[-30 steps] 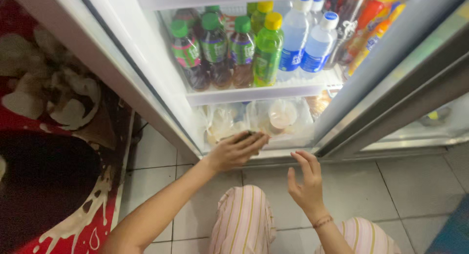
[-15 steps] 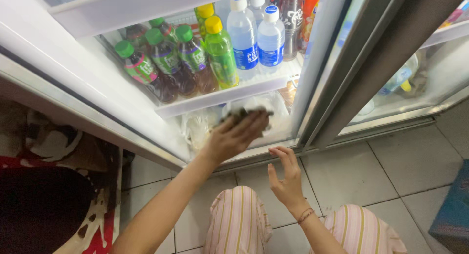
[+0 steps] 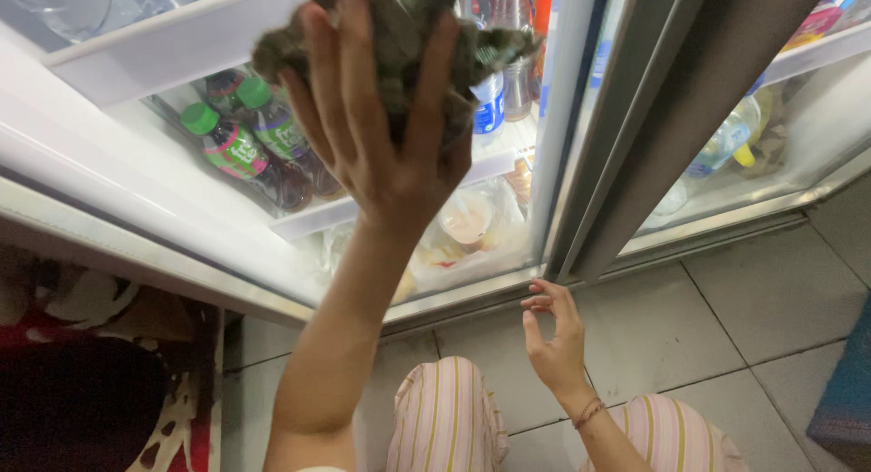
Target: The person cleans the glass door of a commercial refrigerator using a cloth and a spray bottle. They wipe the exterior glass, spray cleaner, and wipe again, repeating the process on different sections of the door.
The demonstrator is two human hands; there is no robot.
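Left hand: left hand (image 3: 381, 154) has risen from the bottom shelf, fingers closed around a crumpled grey-green cloth (image 3: 408, 36), now high against the glass fridge door (image 3: 562, 118).
Right hand: right hand (image 3: 553, 336) stays open, fingers loosely spread, empty, near the door's bottom edge.
Meaning: wiping appears to have shifted upward.

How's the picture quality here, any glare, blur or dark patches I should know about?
Head view: the fridge interior is brightly lit and washes out toward white at left. The left hand pressing a dark cloth is close to the lens and slightly soft. The lower left corner falls into deep shadow. The right hand and floor tiles are evenly lit and fairly sharp.
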